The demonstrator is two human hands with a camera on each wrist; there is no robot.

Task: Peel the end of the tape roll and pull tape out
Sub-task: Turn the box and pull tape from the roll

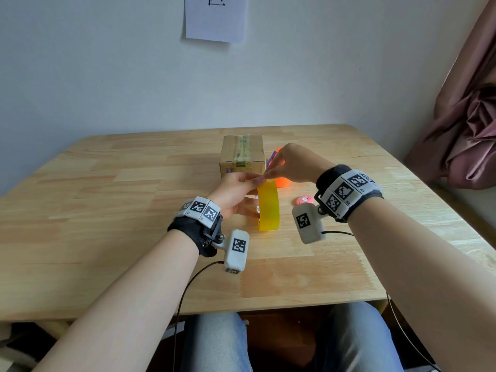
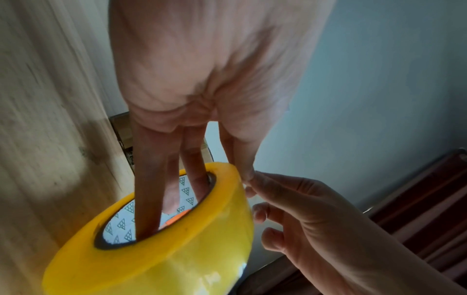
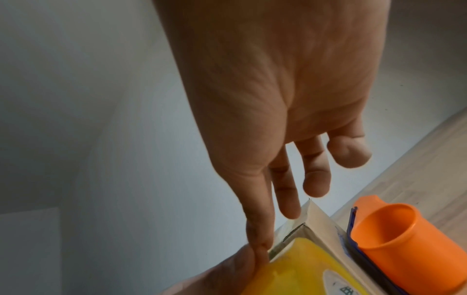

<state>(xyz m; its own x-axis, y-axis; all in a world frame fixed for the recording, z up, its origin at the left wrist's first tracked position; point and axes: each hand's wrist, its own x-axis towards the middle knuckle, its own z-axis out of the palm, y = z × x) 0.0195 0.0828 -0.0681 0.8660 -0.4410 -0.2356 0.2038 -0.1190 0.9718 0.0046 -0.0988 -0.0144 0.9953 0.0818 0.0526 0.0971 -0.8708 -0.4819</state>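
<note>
A yellow tape roll stands on edge just above the wooden table. My left hand grips it, with fingers pushed through the patterned core and the thumb on the outer face at the top. My right hand reaches in from the right. Its thumb and forefinger tips pinch the roll's outer layer at the top, right beside my left thumb. The other right fingers hang curled, off the roll. No loose strip of tape shows. In the right wrist view my right hand's fingertip meets the roll.
A taped cardboard box stands just behind the roll. An orange cup lies on its side right of the box, with a blue object against it. A small pink object lies on the table to the right. A curtain hangs far right.
</note>
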